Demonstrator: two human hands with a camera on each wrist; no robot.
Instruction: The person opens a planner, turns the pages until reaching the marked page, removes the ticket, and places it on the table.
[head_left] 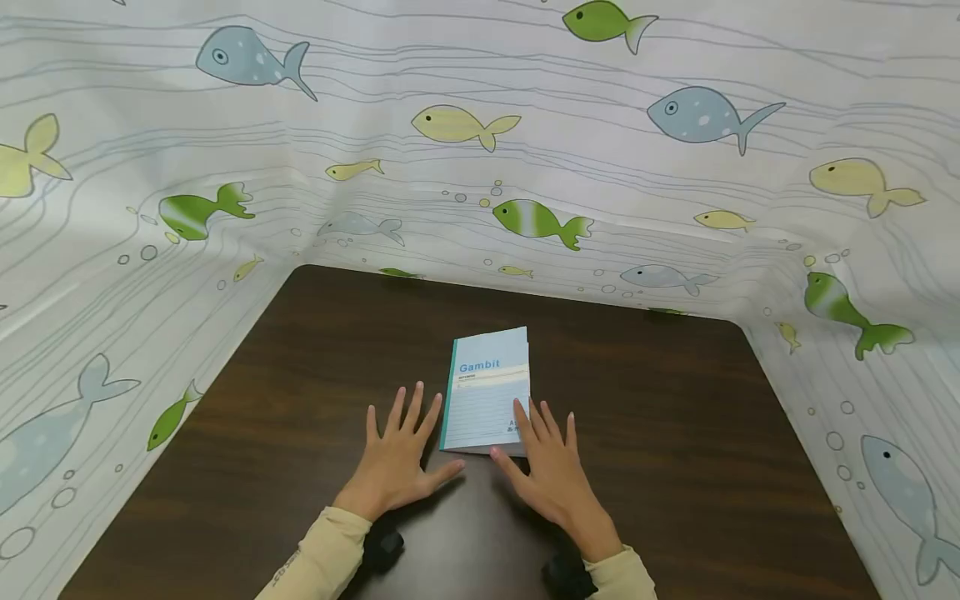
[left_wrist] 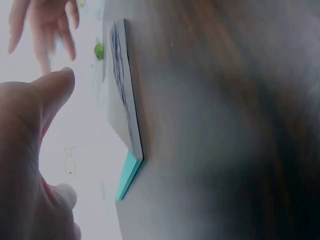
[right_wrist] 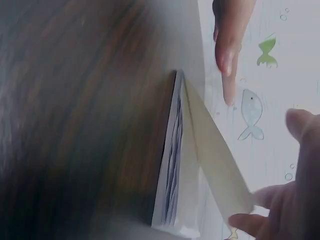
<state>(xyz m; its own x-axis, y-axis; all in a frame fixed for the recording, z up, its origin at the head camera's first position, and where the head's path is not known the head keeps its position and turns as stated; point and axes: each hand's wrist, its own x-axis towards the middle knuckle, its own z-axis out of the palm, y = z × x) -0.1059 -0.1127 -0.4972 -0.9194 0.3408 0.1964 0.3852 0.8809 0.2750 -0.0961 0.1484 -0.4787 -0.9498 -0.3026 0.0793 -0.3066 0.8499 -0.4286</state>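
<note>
A pale blue notebook [head_left: 487, 392] with a teal spine lies on the dark table, its cover reading "Gambit". In the right wrist view its front cover [right_wrist: 212, 145] stands partly raised from the page block [right_wrist: 172, 185], hinged at the spine. My left hand [head_left: 401, 467] is spread with straight fingers to the left of the spine, thumb pointing toward the notebook's near edge. My right hand [head_left: 551, 471] is at the near right corner, fingers extended and index fingertip overlapping the cover. Up close, fingertips [right_wrist: 250, 222] of that hand meet the cover's free edge, with the thumb apart.
The brown wooden table [head_left: 360, 333] has rounded far corners. A white sheet [head_left: 465, 75] printed with fish rises around its far side and both flanks. Dark wrist-worn devices [head_left: 383, 548] sit under both forearms, which are in cream sleeves [head_left: 322, 554].
</note>
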